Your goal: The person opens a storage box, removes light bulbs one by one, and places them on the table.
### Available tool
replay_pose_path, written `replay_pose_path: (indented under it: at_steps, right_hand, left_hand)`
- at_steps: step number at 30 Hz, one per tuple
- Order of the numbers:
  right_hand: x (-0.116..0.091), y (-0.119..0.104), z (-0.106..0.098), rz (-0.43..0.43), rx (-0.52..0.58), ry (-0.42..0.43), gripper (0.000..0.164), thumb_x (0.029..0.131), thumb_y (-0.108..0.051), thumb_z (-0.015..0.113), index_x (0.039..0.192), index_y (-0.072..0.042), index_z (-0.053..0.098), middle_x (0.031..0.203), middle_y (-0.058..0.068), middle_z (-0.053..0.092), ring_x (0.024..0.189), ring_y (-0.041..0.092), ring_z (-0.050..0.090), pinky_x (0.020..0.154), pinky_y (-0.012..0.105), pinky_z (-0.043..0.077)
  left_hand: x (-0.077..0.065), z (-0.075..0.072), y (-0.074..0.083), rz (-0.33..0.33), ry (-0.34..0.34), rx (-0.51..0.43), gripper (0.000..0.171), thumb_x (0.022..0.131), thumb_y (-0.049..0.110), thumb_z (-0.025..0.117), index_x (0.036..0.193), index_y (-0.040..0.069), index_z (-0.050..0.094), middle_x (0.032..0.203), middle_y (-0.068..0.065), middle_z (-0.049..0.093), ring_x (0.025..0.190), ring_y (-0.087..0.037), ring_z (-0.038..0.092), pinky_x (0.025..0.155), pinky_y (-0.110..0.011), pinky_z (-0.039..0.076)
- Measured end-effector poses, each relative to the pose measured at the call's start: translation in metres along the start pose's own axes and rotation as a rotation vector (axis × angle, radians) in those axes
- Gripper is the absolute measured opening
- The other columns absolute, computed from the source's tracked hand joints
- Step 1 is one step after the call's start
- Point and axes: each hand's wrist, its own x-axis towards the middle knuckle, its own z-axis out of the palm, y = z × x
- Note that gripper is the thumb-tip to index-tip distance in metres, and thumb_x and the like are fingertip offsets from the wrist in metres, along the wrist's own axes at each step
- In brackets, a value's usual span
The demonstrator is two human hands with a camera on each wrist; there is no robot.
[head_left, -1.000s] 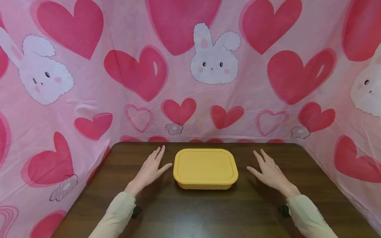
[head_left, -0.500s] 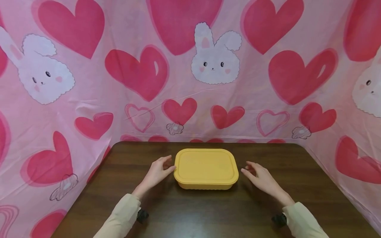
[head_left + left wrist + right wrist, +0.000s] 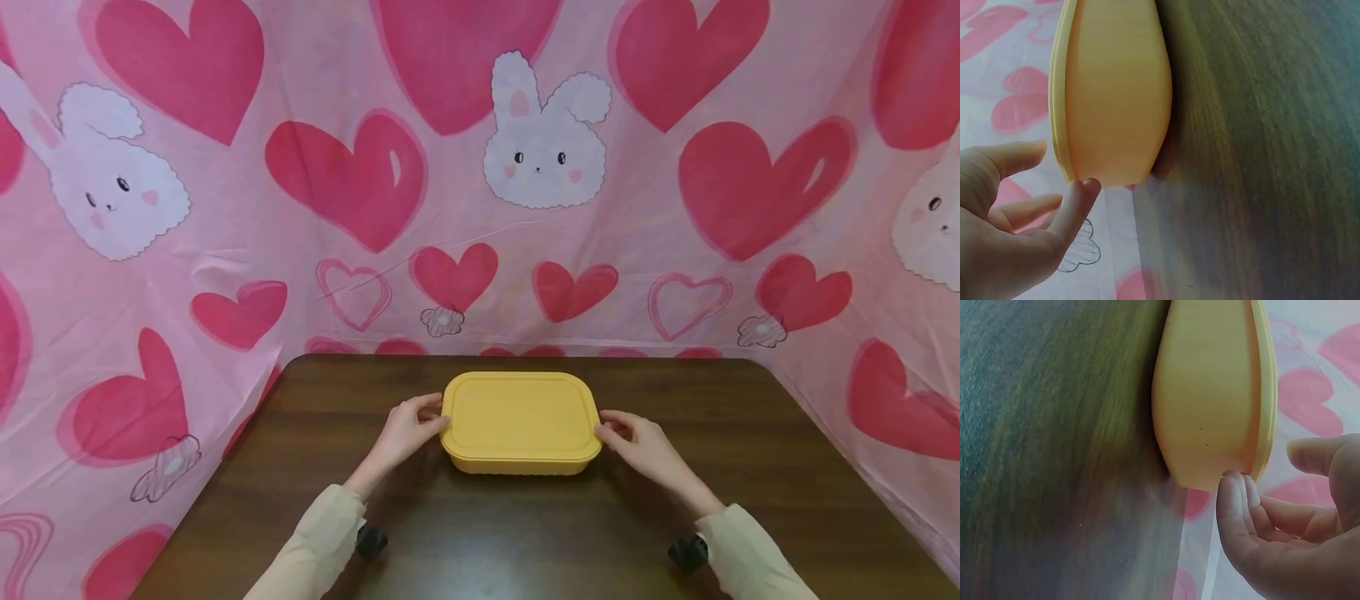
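A yellow rectangular box (image 3: 521, 467) with a rounded-corner lid (image 3: 521, 414) sits on the dark wooden table. At its left end is my left hand (image 3: 405, 429). In the left wrist view the fingertips (image 3: 1090, 186) meet the box's side (image 3: 1116, 94) just under the lid's rim, while the thumb (image 3: 1034, 153) stands slightly off the lid. My right hand (image 3: 641, 442) mirrors this at the right end: fingertips (image 3: 1232, 478) at the rim, thumb (image 3: 1300, 453) a small gap above the lid. The lid covers whatever the box contains.
The brown table (image 3: 510, 542) spreads around the box. Behind and beside it hangs a pink cloth (image 3: 465, 200) printed with hearts and white rabbits. Small black devices (image 3: 371, 542) hang under both wrists, below the pale sleeves (image 3: 318, 533).
Both hands have come inward from spread positions beside the box to its two ends, their fingers bending on the way. The box has stayed in place with its lid on.
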Motion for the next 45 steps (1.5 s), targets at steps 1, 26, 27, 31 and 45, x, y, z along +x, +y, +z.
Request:
replay_pose_path:
  at_steps: [1,26,27,31,45]
  right_hand:
    - [0.000,0.000,0.001,0.000,-0.007,-0.001,0.048,0.097,-0.030,0.063,0.130,0.004,0.060,0.102,0.010,0.070,0.082,0.014,0.062,0.070,0.018,0.055]
    - [0.003,-0.001,-0.001,-0.055,-0.028,0.005,0.042,0.095,-0.026,0.067,0.125,0.003,0.064,0.098,0.008,0.067,0.087,0.017,0.059,0.075,0.016,0.053]
    - [0.003,-0.001,-0.002,-0.059,-0.026,0.006,0.041,0.095,-0.025,0.067,0.125,0.003,0.064,0.097,0.007,0.067,0.087,0.016,0.059,0.075,0.016,0.053]
    - [0.005,-0.004,-0.006,-0.068,0.000,0.010,0.041,0.095,-0.024,0.067,0.125,0.003,0.064,0.096,0.008,0.066,0.086,0.017,0.058,0.074,0.015,0.053]
    - [0.000,-0.018,-0.006,-0.100,-0.002,0.050,0.042,0.094,-0.025,0.068,0.127,0.002,0.064,0.097,0.005,0.066,0.090,0.016,0.059,0.083,0.023,0.057]
  left_hand:
    - [0.000,0.000,0.000,-0.004,-0.002,0.004,0.045,0.089,0.013,0.073,0.129,-0.005,0.062,0.126,-0.022,0.068,0.098,-0.029,0.072,0.085,-0.041,0.062]
    - [0.002,0.001,-0.002,0.000,-0.029,0.024,0.043,0.088,0.013,0.074,0.126,-0.004,0.065,0.120,-0.021,0.071,0.088,-0.025,0.073,0.080,-0.038,0.063]
    - [0.002,0.001,-0.002,-0.001,-0.030,0.024,0.043,0.088,0.013,0.074,0.126,-0.004,0.065,0.120,-0.021,0.071,0.087,-0.025,0.073,0.080,-0.038,0.063]
    - [0.002,0.001,-0.002,-0.014,-0.030,0.019,0.043,0.088,0.013,0.074,0.127,-0.004,0.065,0.120,-0.020,0.071,0.087,-0.024,0.073,0.081,-0.038,0.062]
    - [0.004,-0.011,0.000,-0.018,-0.019,0.026,0.044,0.089,0.014,0.073,0.129,-0.003,0.064,0.117,-0.020,0.072,0.088,-0.025,0.074,0.082,-0.039,0.062]
